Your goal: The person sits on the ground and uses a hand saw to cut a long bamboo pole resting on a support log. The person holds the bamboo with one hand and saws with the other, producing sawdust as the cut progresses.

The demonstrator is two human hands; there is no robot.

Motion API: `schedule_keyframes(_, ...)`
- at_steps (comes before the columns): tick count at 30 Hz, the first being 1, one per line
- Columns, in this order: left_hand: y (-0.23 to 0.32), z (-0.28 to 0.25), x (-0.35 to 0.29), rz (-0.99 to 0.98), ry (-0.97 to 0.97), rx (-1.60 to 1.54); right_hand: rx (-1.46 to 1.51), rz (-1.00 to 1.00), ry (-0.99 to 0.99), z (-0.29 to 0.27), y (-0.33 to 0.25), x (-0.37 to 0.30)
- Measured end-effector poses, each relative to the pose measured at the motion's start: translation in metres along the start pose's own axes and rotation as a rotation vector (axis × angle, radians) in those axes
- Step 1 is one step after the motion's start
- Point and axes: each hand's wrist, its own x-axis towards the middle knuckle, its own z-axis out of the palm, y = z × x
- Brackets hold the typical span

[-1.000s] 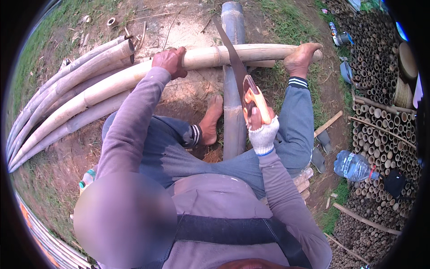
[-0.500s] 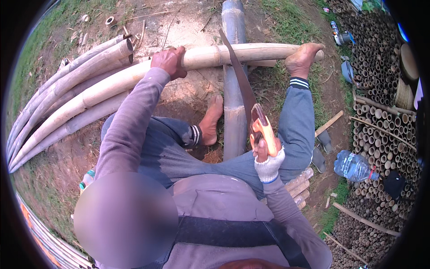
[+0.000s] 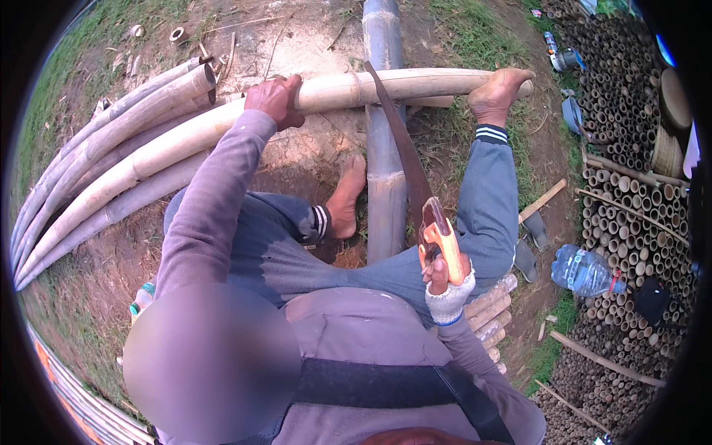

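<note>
My left hand [image 3: 274,102] is wrapped over a long pale bamboo pole [image 3: 334,93] and grips it near a node. In my right hand [image 3: 447,284], which wears a white fingerless-looking glove, is the orange-and-brown handle of a handsaw [image 3: 404,144]. The saw's dark blade runs up to the pole, its tip end resting across it a little right of the node. Beneath the pole lies a thick grey bamboo log [image 3: 386,200], crossing it. My bare foot [image 3: 498,95] presses on the pole's right end.
Several more bamboo poles [image 3: 159,104] lie at the left. Cut bamboo pieces [image 3: 489,315] are stacked beside my right hip. At the right stand masses of short bamboo tubes [image 3: 630,200], with a large clear plastic bottle [image 3: 586,271] on them. Pale sawdust covers soil beyond the pole.
My right hand has drawn the saw back toward me, so the handle sits lower and the blade tip is closer to the pole. My left hand keeps its grip.
</note>
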Motion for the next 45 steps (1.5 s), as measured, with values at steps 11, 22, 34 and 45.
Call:
schedule_keyframes(11,0.007,-0.011,-0.003,-0.025,-0.039,0.010,-0.123,-0.338,0.010,0.123,0.052,0.216)
schedule_keyframes(22,-0.022,-0.013,-0.022,0.122,0.022,-0.159,-0.059,-0.278,0.003,0.110,0.033,0.198)
schedule_keyframes(34,-0.114,-0.053,-0.167,-0.032,-0.231,-0.395,-0.498,0.035,0.222,-0.033,0.135,0.215)
schedule_keyframes(45,-0.039,-0.133,-0.211,0.089,-0.360,-0.184,-0.740,0.116,-0.020,-0.009,0.136,0.182)
